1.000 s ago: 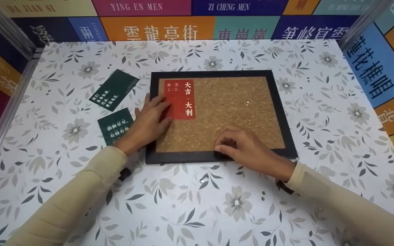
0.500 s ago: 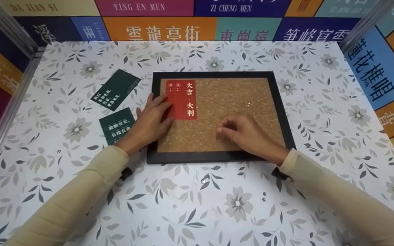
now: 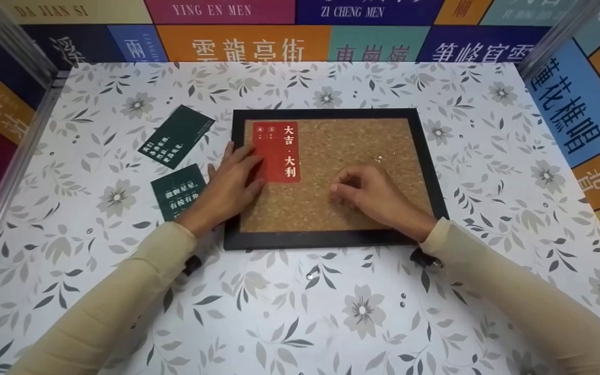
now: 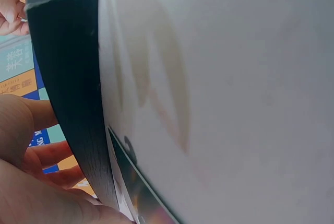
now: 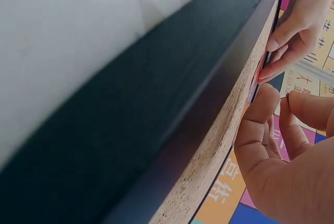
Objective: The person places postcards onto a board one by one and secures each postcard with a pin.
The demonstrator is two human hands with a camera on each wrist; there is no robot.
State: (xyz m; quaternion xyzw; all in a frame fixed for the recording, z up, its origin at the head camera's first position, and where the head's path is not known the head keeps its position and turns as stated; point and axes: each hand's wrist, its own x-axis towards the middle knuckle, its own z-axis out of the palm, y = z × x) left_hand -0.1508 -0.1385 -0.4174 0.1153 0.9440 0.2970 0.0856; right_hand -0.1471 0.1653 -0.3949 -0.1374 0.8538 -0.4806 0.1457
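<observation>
A black-framed cork board (image 3: 305, 208) lies on the table, with a red card (image 3: 275, 156) at its upper left. My left hand (image 3: 224, 187) has its fingers spread over the frame's left side and the card's left edge. Over the middle of the cork, my right hand (image 3: 375, 198) has thumb and index finger brought together. The right wrist view shows a tiny dark thing (image 5: 285, 97) pinched between those fingertips of my right hand (image 5: 292, 166); what it is cannot be told. Tiny shiny bits (image 3: 379, 158) lie on the cork beyond that hand.
Two green cards, one farther back (image 3: 177, 136) and one nearer (image 3: 177, 191), lie left of the board, the nearer partly behind my left arm. A small shiny thing (image 3: 309, 276) is on the floral tabletop (image 3: 274, 312) in front. Colourful lettered panels (image 3: 242, 44) border the table.
My right hand has moved from the frame's near edge farther back over the cork, its thumb and index finger still together. My left hand and the red card hold their place.
</observation>
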